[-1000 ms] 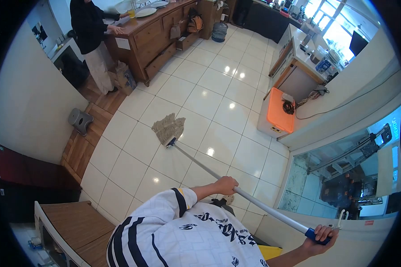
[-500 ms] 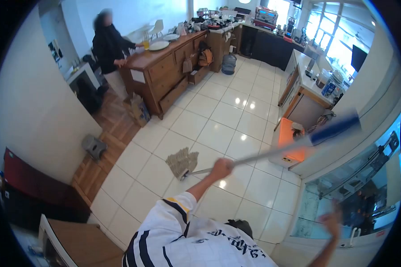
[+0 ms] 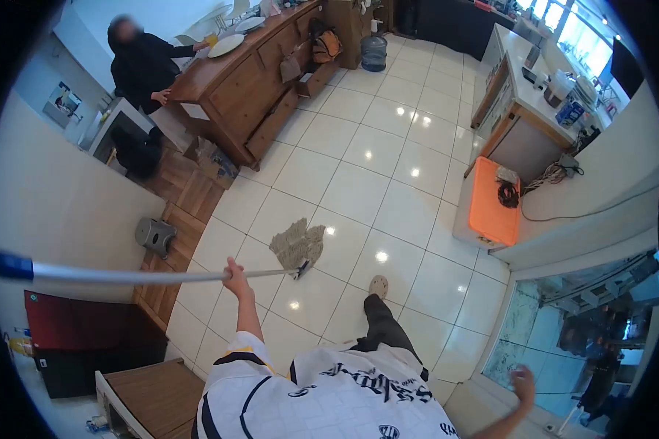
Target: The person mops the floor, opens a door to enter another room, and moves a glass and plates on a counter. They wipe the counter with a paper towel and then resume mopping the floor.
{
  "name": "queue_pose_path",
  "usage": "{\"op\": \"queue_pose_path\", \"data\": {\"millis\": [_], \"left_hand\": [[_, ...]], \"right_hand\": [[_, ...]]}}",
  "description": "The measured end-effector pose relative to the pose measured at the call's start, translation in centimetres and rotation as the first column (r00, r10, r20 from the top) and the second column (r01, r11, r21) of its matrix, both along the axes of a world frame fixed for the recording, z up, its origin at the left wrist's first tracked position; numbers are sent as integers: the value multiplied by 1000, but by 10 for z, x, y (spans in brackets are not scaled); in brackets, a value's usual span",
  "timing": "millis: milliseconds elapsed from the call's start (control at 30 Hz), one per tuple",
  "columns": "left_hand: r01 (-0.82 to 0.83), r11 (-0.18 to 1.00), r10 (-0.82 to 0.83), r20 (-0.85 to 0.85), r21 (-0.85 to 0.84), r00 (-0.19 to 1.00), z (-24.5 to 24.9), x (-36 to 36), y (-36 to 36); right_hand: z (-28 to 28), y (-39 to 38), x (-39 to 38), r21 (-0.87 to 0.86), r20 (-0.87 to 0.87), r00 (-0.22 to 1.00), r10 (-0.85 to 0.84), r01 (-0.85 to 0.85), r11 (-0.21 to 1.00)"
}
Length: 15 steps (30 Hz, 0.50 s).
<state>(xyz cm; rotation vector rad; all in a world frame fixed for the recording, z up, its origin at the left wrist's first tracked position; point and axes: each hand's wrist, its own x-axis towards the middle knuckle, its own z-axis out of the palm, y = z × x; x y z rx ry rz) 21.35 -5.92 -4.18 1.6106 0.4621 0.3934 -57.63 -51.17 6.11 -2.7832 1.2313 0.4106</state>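
Observation:
My left hand (image 3: pixel 236 279) is wrapped around the grey pole of a mop (image 3: pixel 139 276). The pole runs almost level across the left of the view, its blue handle end (image 3: pixel 11 266) by the left edge. Past my hand it leads to the mop head (image 3: pixel 298 244), whose beige strands lie fanned out flat on the white tiles. At the lower right my right hand (image 3: pixel 521 384) hangs away from the mop, in front of the glass door. It holds nothing that I can see, its fingers loosely curled and slightly blurred.
A wooden cabinet (image 3: pixel 234 102) with pulled-out drawers stands at upper left, a person in black (image 3: pixel 143 69) beside it. An orange-lidded box (image 3: pixel 490 208) sits by the right wall. A grey step stool (image 3: pixel 156 235) and a dark red-topped box (image 3: pixel 88 336) are on the left.
The mop's handle end has swung from the right across to the left, and my left hand moved left with it. The mop head stays about where it was. One shoe now shows.

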Motion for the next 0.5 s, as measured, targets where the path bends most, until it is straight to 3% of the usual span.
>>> {"op": "queue_pose_path", "data": {"millis": [33, 67, 100, 133, 167, 200, 233, 267, 300, 367, 467, 500], "left_hand": [[-48, 996, 44, -56, -72, 997, -13, 5, -3], [-35, 995, 28, -76, -93, 997, -5, 13, -14], [-24, 994, 14, -95, -111, 995, 11, 19, -26], [-8, 992, -6, -110, -129, 994, 27, 24, -38], [79, 987, -86, -46, -137, 995, 48, 35, -56], [153, 973, -155, 3, -172, 988, 79, 50, -83], [222, 953, -219, 42, -208, 975, 111, 62, -113], [343, 924, -327, 113, -168, 938, 140, 72, -145], [450, 884, -423, 190, -127, 886, 166, 79, -179], [567, 815, -579, 226, 121, 783, 207, 93, -243], [595, 614, -777, 266, 519, 570, 235, 96, -346], [661, 442, -883, 162, 606, 441, 258, 80, -378]], "right_hand": [[4, -9, 94, 391, -20, 961, -277, 262, 882], [-37, -29, 132, 301, 33, 951, -307, 284, 910], [-2, -31, 219, 450, 242, 819, -521, 381, 808], [-24, -54, 256, 511, 294, 770, -567, 375, 774], [-44, -77, 289, 577, 366, 760, -536, 267, 772], [-46, -92, 332, 490, 432, 830, -352, 112, 864], [-26, -103, 383, 466, 427, 885, -185, -40, 884], [4, -107, 435, 548, 473, 861, -187, -122, 827], [24, -115, 478, 499, 598, 796, -92, -280, 820], [65, -125, 556, 425, 705, 709, 19, -444, 789], [159, -114, 635, 362, 872, 488, -43, -583, 728], [183, -113, 651, 311, 919, 389, -61, -622, 719]]}}
